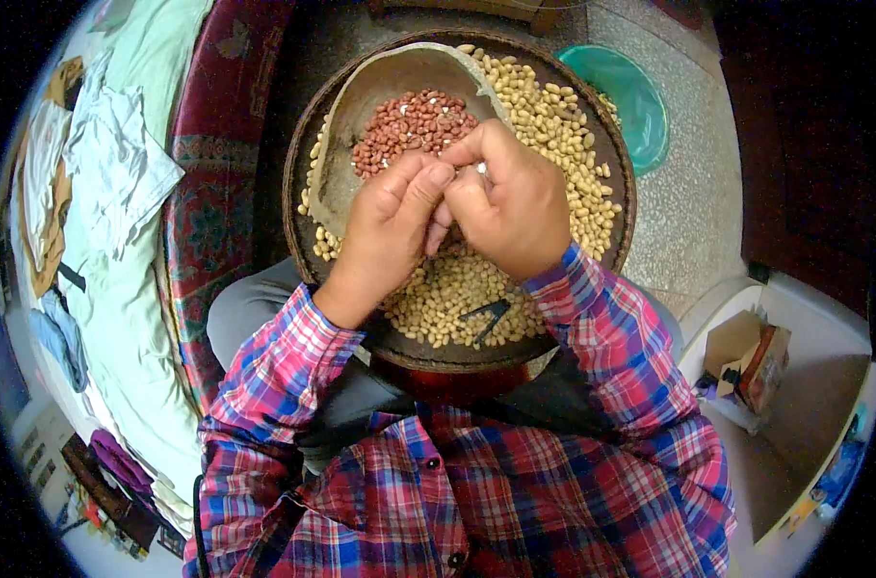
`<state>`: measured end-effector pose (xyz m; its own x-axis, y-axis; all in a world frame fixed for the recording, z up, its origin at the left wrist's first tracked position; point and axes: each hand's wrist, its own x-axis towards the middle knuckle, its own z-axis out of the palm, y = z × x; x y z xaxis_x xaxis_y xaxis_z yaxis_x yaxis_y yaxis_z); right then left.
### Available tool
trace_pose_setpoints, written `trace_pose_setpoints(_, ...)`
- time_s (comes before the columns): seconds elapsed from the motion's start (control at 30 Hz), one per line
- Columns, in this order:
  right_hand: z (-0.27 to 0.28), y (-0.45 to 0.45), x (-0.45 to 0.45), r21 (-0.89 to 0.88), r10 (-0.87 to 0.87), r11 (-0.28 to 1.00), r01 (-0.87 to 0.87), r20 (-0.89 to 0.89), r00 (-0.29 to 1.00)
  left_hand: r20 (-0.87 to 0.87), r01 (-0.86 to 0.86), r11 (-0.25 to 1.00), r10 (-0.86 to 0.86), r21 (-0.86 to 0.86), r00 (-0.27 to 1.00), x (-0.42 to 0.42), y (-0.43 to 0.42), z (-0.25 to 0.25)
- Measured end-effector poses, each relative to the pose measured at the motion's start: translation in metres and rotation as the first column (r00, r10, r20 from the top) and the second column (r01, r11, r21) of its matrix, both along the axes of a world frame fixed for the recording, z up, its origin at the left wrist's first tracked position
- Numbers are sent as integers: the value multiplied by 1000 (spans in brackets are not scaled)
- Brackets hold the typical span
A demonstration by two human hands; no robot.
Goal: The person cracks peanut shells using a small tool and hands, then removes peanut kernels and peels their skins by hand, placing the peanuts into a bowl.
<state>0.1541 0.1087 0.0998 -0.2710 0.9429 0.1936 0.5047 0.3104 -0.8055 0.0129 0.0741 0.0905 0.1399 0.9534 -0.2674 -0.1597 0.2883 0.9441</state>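
My left hand [390, 223] and my right hand [515, 197] meet over the middle of a round dark tray [296, 217]. Their fingers are pinched together, and a small pale bit shows between them; what else they hold is hidden. Beyond them, a worn, pale bowl [346, 116] rests on the tray with red shelled peanuts [418, 125] inside. Unshelled peanuts [563, 135] lie along the tray's right side and also near my body. A small black tool [488, 316] lies on the nearer peanuts.
A green basin [640, 116] stands on the floor at the upper right. At the left is a bed with a pale green sheet [120, 318] and clothes [115, 164]. An open white container [804, 385] with a cardboard box [736, 342] is at the lower right.
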Motion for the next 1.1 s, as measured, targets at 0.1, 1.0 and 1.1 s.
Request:
trace_pose_setpoints(0.1, -6, 2, 5, -211, 14, 975, -69, -255, 967, 86, 58, 990, -47, -131, 995, -6, 6, 8)
trace_pose_setpoints(1.0, 1, 3, 12, -676, -401, 594, -436, -719, 568, -487, 36, 926, 164, 376, 858, -17, 15, 15)
trace_pose_setpoints(1.1, -3, 4, 12, -659, -380, 638, -397, -719, 583, -567, 103, 892, 188, 441, 802, -18, 16, 16)
